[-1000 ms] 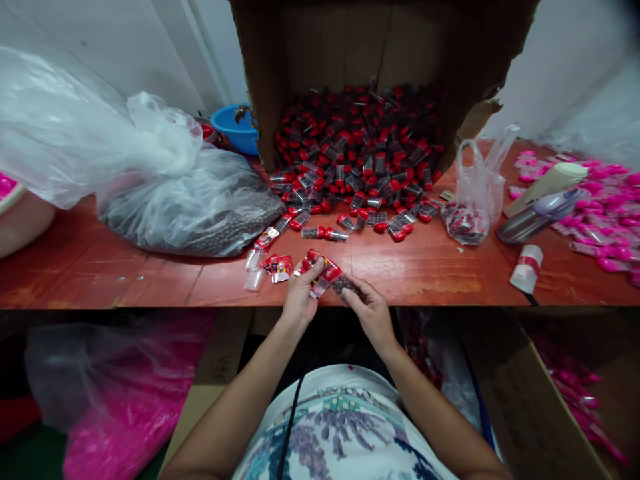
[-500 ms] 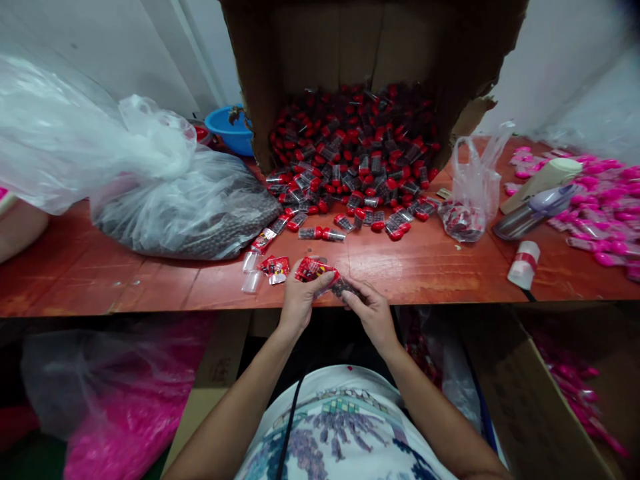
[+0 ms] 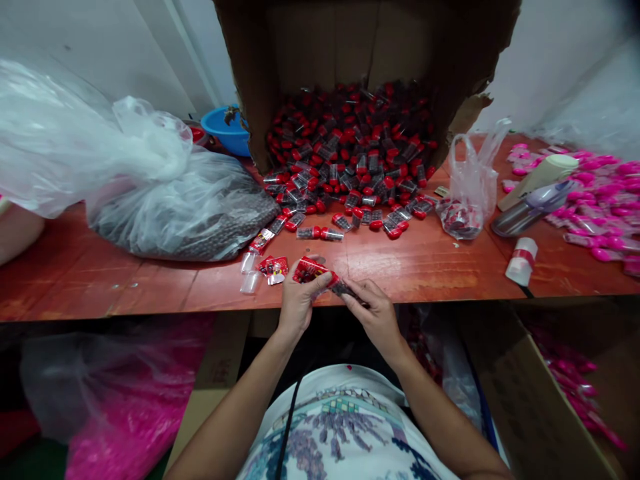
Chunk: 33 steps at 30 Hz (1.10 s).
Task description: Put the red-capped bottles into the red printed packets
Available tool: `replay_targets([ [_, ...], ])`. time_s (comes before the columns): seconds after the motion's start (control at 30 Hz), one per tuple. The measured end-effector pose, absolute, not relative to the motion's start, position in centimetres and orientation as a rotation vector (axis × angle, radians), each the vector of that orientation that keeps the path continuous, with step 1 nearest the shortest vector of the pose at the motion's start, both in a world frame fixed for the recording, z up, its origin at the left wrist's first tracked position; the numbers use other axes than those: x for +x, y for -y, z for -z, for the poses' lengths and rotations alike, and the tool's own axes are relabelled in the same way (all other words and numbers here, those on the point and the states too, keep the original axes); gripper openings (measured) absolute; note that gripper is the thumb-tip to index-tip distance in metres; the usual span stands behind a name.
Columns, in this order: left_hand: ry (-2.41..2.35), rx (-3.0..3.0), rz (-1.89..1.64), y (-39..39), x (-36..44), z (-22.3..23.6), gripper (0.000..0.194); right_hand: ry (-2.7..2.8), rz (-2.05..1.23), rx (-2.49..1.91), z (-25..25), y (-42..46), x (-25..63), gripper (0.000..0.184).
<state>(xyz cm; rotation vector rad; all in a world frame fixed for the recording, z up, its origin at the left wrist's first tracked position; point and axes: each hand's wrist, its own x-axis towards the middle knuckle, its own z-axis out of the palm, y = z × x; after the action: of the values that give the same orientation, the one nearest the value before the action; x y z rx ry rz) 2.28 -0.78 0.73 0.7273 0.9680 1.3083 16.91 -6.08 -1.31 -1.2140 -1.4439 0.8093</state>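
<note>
My left hand (image 3: 296, 303) is closed on a red printed plastic label (image 3: 307, 269), thumb across its front. From the right, my right hand (image 3: 374, 313) pinches a small clear bottle of dark beads (image 3: 342, 288), its end touching or partly inside the label; the overlap is too small to make out. Both hands are just above the table's front edge. Beside my left hand lie more red labels (image 3: 274, 269) and clear empty tubes (image 3: 249, 283).
An upturned carton (image 3: 350, 40) spills red-capped bottles (image 3: 357, 163) onto the red table (image 3: 440, 270). A plastic bag of dark beads (image 3: 200, 213) sits left. Right are a small bag (image 3: 463, 213), a flask (image 3: 530, 212), a white roll (image 3: 521, 263) and pink pieces (image 3: 610, 213).
The view has shifted slightly. My right hand has edged in toward the label, and less of the bottle shows between the hands. Both hands keep their hold.
</note>
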Motion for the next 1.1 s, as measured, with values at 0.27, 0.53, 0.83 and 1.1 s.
replay_targets([
  [0.27, -0.976, 0.706, -1.281, 0.9, 2.4, -1.0, 0.047, 1.562, -0.652, -1.244, 0.5, 6.7, 17.1, 0.039],
  [0.53, -0.917, 0.826, -1.212, 0.9, 2.0, -1.6, 0.060, 1.294, -0.996, -1.214, 0.2, 6.4, 17.4, 0.032],
  [0.83, -0.942, 0.861, -1.215, 0.9, 2.4, -1.2, 0.044, 1.347, -0.942, -1.222, 0.8, 6.1, 17.5, 0.032],
  [1.1, -0.916, 0.769, -1.141, 0.7, 2.0, -1.2, 0.048, 1.509, -0.884, -1.209, 0.9, 5.7, 17.5, 0.044],
])
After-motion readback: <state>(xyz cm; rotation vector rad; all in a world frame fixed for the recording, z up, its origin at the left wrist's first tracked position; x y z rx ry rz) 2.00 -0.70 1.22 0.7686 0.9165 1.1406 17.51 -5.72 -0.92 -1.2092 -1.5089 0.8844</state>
